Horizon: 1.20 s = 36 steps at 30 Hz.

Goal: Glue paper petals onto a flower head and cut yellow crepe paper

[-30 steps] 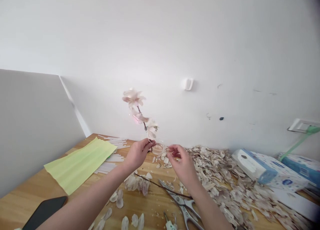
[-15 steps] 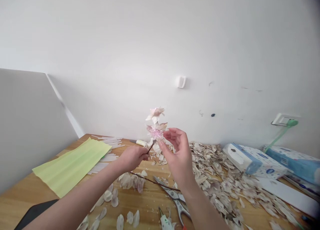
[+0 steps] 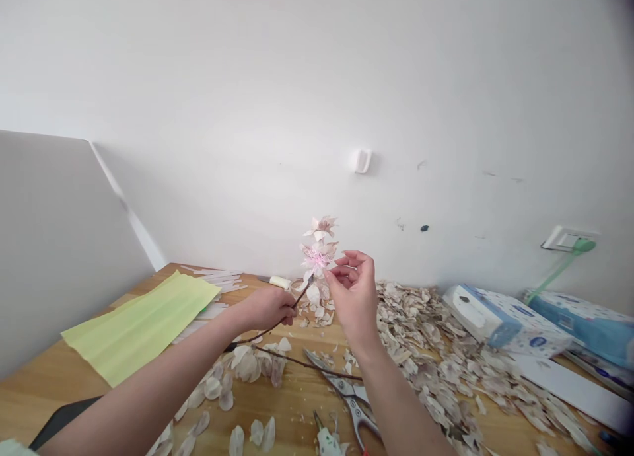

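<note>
My left hand [image 3: 270,308] is closed around a thin dark twig [image 3: 303,292], holding it tilted up above the table. Two pale flowers stand at the twig's upper end: a smaller one [image 3: 321,227] on top and a fuller one with a pink fringed centre [image 3: 318,256] below it. At the lower flower's right edge, my right hand [image 3: 354,297] pinches a petal between thumb and forefinger, its other fingers loosely curled. Another dark twig [image 3: 312,362] lies beneath, across the scissors [image 3: 341,390]. A white-bodied tool with a dark tip [image 3: 327,439] lies near the front edge.
A large heap of dried petals [image 3: 446,357] spreads over the right side. Loose petals [image 3: 247,363] lie in front. Yellow crepe paper [image 3: 143,324] and white strips [image 3: 225,281] are on the left. A white-handled knife [image 3: 280,282] rests near the wall. Tissue packs [image 3: 515,324] stand at right.
The flowers and twig have shifted slightly right and tilted, showing more stem below my left hand. My right thumb and forefinger have closed together at the lower flower's edge.
</note>
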{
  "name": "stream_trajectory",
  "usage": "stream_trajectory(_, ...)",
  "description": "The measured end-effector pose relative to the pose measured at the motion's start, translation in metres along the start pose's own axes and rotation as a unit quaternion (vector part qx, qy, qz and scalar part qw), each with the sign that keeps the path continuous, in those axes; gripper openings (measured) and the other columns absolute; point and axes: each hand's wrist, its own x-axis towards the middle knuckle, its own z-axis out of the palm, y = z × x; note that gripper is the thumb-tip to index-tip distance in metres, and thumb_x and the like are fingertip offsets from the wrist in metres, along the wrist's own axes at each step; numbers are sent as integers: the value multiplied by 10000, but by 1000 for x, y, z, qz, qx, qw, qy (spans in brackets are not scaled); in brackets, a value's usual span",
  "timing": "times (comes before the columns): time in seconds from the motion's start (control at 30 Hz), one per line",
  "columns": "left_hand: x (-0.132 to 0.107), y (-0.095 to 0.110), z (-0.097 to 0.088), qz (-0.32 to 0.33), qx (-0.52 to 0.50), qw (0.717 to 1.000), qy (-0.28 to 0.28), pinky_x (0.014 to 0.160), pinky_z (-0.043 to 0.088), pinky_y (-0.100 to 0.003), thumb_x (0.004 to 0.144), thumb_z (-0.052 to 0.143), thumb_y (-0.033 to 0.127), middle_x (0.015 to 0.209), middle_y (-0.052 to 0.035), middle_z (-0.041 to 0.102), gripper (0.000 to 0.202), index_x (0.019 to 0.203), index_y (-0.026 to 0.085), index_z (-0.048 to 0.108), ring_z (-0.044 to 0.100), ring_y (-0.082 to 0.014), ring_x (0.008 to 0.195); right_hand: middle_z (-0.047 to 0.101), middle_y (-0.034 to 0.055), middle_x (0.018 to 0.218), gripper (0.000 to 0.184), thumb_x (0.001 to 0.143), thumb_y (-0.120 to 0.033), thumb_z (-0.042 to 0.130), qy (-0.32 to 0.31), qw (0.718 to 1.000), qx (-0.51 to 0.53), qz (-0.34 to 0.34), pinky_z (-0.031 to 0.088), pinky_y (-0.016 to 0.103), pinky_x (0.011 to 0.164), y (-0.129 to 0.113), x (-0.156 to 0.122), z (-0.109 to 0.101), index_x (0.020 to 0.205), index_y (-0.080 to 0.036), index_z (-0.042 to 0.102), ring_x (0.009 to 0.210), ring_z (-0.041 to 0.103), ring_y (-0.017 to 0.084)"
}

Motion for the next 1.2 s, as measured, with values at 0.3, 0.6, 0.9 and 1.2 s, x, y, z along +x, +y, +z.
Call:
stream_trajectory(0.3, 11, 3, -4, -11, 20, 999, -34, 698, 500, -333, 862, 492, 331, 864, -29, 633, 227, 898, 135, 602, 602, -141, 748, 485, -9, 875, 395, 657, -207, 622, 14, 1000, 7, -11, 515, 285, 706, 7, 11, 4, 972, -236, 386, 781, 574, 134)
stream_trajectory(0.6, 17, 3, -4, -61, 77, 994, -52, 758, 501, -373, 860, 498, 310, 1055, -64, 597, 252, 1050, 159, 567, 593, -178, 878, 504, 5, 899, 337, 703, -197, 567, 32, 994, -90, -51, 479, 291, 678, 10, 11, -4, 978, -235, 376, 672, 585, 123)
stream_trajectory(0.9, 18, 8, -3, -72, 115, 990, -46, 793, 487, -399, 859, 500, 306, 1104, -76, 578, 268, 1082, 165, 553, 579, -190, 929, 604, 30, 883, 346, 757, -167, 538, 23, 959, -227, -166, 435, 345, 726, 24, 10, 3, 1065, -225, 389, 780, 575, 194)
stream_trajectory(1.2, 22, -7, -3, -51, 93, 992, -73, 756, 502, -378, 858, 503, 310, 1057, -66, 596, 264, 1062, 153, 561, 594, -180, 880, 584, 9, 813, 342, 780, -135, 506, 5, 958, -198, -209, 493, 290, 678, 25, 6, -13, 1076, -219, 356, 729, 608, 152)
